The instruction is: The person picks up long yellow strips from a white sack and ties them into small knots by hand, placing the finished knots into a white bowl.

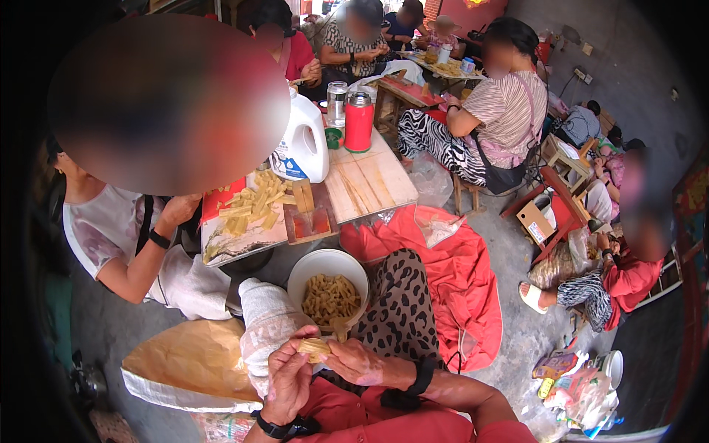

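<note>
My left hand (289, 368) and my right hand (357, 362) meet over my lap. Their fingers pinch a small yellowish piece of folded strips (314, 348) from both sides. Just beyond it, a white bucket (297, 275) stands between my knees, partly filled with short yellowish pieces (331, 299). Another translucent yellowish bit (339, 330) shows by my right fingers at the bucket's near rim; whether they touch it I cannot tell. A whitish towel (266, 310) covers my left leg, while leopard-print cloth (407, 310) shows on the right one.
Ahead, a low table (371, 183) bears loose yellow strips (257, 202), a wooden block (303, 195), a white jug (304, 138) and a red flask (359, 123). An open sack (188, 360) lies left, red cloth (465, 288) right. A co-worker (133, 249) sits close at left.
</note>
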Tool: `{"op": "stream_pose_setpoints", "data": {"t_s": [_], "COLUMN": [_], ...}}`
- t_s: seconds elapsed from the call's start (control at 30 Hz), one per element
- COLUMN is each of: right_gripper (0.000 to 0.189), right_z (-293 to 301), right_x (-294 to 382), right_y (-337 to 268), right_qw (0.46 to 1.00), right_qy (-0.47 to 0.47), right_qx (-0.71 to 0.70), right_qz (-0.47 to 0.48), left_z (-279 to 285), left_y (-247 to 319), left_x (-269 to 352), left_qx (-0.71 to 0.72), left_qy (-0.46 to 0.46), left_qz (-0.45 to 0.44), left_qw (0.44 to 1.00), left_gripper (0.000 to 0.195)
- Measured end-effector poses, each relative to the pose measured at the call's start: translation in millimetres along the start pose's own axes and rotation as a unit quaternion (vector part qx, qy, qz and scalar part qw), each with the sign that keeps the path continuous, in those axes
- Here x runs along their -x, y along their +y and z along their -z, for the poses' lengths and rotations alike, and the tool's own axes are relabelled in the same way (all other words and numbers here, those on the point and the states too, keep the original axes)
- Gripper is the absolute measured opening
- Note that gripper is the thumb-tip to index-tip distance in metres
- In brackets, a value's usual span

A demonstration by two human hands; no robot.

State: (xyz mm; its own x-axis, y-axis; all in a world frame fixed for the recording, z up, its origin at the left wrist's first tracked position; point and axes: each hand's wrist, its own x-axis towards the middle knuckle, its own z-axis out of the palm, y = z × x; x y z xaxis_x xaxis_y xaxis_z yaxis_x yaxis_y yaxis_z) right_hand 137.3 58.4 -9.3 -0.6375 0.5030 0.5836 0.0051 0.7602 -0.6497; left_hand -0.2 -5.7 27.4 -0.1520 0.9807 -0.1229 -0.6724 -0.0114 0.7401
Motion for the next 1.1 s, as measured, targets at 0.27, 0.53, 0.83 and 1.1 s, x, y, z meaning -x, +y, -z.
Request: {"op": "stream_pose_setpoints", "data": {"t_s": [0.27, 0.53, 0.83, 1.1], "right_gripper": [0.014, 0.013, 0.020, 0.039], "right_z": [-2, 35, 47, 62], "right_x": [14, -7, -18, -22], "right_y": [0, -1, -6, -2], "right_qw": [0.993, 0.841, 0.886, 0.965], "right_qy": [-0.033, -0.067, -0.172, -0.195], "right_qx": [0.093, 0.501, 0.416, 0.168], "right_qz": [0.059, 0.193, 0.109, 0.044], "left_z": [14, 25, 16, 13], "left_y": [-12, -17, -6, 8], "left_x": [-4, -9, -5, -3], "left_qx": [-0.061, -0.276, -0.113, -0.186], "left_qy": [-0.134, -0.039, -0.058, -0.143], "left_qz": [-0.043, -0.028, 0.067, 0.053], "left_qw": [0.988, 0.960, 0.990, 0.971], "left_gripper": [0.016, 0.015, 0.020, 0.018]}}
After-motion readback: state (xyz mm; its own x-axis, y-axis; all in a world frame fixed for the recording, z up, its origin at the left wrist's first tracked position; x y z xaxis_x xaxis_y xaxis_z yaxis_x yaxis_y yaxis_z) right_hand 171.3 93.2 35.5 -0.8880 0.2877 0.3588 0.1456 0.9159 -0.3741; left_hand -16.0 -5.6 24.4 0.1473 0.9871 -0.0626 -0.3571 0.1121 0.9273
